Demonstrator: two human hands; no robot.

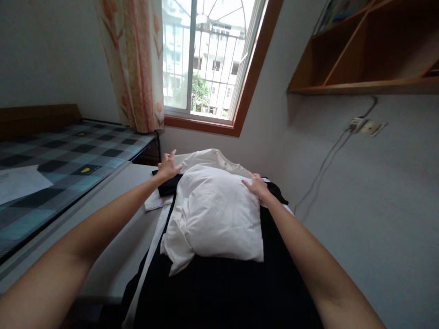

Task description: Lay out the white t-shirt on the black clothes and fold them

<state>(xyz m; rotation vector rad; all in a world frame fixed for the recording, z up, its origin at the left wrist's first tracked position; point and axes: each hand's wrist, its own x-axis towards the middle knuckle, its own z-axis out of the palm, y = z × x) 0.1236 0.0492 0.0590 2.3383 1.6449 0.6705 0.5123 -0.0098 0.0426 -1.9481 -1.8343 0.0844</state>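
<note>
Far to the left of the window [206,68], and lower than its sill, stands a bed [103,137] with a checked surface in black, grey and pale green, on which a white sheet [22,185] lies flat. Immediately left of the window hangs a floral curtain [137,59] in cream and orange. Below the window, to its left, is a pale tabletop [113,269]. The left hand [168,167] is below the window's left part, at the far left edge of the white garment; its fingers are loosely spread, the thumb well apart from them (whether a fingertip touches the fabric cannot be told). The white garment [219,210] lies below the window, on the viewer's side of it, rumpled over a broad black cloth [226,292], its neckline toward the window. The right hand [257,186] is below the window's lower right corner, at the garment's far right edge; its fingers are partly bent, the thumb apart, and any grip on the fabric cannot be made out. Right of the window, a wooden shelf unit [363,86] is mounted high on the wall; lower, also right of the window, are a socket [372,128] and trailing cables [322,167].
</note>
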